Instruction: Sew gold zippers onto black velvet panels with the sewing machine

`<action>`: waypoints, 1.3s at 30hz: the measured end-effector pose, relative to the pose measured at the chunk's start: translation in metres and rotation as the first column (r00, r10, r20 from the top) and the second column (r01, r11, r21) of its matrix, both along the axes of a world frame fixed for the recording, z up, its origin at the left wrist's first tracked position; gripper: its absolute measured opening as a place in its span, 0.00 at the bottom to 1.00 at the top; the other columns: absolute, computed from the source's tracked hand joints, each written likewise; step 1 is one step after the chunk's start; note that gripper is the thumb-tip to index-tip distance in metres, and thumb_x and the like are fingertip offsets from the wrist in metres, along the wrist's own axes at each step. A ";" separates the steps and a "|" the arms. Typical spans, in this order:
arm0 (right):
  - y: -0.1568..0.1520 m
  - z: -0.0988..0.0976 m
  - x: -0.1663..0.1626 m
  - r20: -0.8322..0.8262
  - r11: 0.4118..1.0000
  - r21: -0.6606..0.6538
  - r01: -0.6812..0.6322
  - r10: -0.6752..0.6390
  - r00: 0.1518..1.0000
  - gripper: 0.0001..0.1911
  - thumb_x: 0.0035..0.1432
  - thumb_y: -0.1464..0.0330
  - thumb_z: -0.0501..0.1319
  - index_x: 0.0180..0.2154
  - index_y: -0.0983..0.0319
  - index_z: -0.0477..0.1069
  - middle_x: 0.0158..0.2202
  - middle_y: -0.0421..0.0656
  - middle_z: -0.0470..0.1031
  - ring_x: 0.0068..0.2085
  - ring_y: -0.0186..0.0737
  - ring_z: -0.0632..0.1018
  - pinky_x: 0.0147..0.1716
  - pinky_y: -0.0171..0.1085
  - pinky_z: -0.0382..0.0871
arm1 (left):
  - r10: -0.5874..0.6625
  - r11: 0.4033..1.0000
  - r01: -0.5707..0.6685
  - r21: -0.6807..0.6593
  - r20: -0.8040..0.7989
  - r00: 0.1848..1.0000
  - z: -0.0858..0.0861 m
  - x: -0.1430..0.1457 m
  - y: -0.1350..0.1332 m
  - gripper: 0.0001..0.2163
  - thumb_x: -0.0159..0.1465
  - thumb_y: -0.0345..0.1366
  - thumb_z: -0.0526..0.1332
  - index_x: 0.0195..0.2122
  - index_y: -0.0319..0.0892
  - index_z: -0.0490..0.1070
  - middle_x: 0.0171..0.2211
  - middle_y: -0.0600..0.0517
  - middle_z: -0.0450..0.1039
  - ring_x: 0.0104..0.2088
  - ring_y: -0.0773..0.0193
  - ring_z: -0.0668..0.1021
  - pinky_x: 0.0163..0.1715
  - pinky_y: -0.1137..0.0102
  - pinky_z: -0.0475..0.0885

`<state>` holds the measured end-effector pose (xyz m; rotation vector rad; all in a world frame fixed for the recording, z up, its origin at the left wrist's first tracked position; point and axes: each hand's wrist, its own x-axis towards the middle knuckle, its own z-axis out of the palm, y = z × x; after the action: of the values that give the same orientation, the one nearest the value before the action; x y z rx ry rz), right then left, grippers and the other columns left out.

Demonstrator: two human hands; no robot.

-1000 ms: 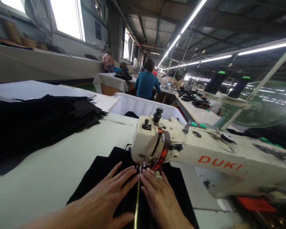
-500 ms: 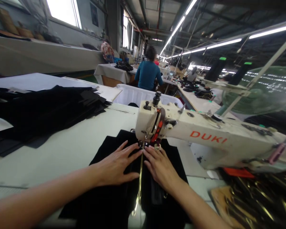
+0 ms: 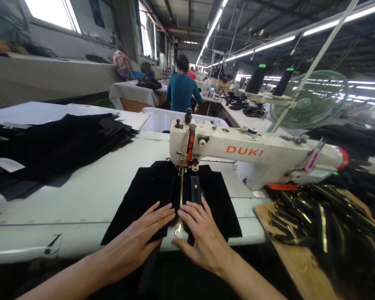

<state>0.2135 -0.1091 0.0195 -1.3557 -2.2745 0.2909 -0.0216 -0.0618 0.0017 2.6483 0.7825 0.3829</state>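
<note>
A black fabric piece (image 3: 150, 191) lies flat on the white sewing table (image 3: 81, 200), running under the needle of a cream DUKI sewing machine (image 3: 237, 152). A gold zipper (image 3: 180, 200) runs down the middle of the fabric toward me. My left hand (image 3: 137, 241) lies flat on the fabric left of the zipper, fingers stretched out. My right hand (image 3: 203, 237) lies flat just right of the zipper, fingers spread. Both hands rest near the table's front edge, well back from the needle.
A stack of black fabric pieces (image 3: 56, 141) covers the table's left. A heap of black and gold zippers (image 3: 325, 225) lies on a board at the right. Behind the machine stand a white bin (image 3: 162, 118), a green fan (image 3: 309, 100) and a person in a teal top (image 3: 181, 91).
My head has pulled back and my hands have slid toward me along the fabric, away from the needle. More of the zipper and fabric now shows between hands and machine.
</note>
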 end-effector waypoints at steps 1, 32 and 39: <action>-0.001 0.001 -0.001 0.018 1.000 0.015 -0.007 0.006 1.000 0.26 0.59 0.66 0.63 0.59 0.61 0.65 0.58 0.48 0.71 0.62 0.50 0.66 0.67 0.61 0.45 | 0.007 0.999 -0.007 -0.033 -0.003 1.000 0.000 -0.001 0.003 0.27 0.71 0.27 0.51 0.69 0.50 0.50 0.69 0.52 0.55 0.69 0.60 0.56 0.66 0.50 0.52; -0.013 -0.005 -0.019 -0.194 0.970 -0.102 0.223 -0.239 0.951 0.23 0.52 0.82 0.65 0.48 0.56 0.74 0.45 0.40 0.76 0.49 0.43 0.76 0.64 0.56 0.56 | -0.181 0.941 0.183 0.286 -0.034 0.983 -0.013 0.003 -0.009 0.40 0.58 0.14 0.47 0.71 0.39 0.39 0.65 0.43 0.62 0.68 0.57 0.58 0.65 0.44 0.48; -0.015 -0.010 -0.018 -0.204 0.976 -0.047 0.213 -0.219 0.954 0.20 0.59 0.79 0.63 0.49 0.54 0.75 0.45 0.41 0.75 0.49 0.43 0.75 0.63 0.57 0.57 | -0.174 0.955 0.168 0.243 0.002 0.985 -0.014 0.002 -0.007 0.40 0.56 0.15 0.49 0.71 0.40 0.44 0.66 0.45 0.61 0.68 0.56 0.58 0.67 0.45 0.46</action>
<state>0.1958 -0.1240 0.0097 -1.4967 -1.9387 0.3694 -0.0192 -0.0692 -0.0121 2.9055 0.5211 0.4888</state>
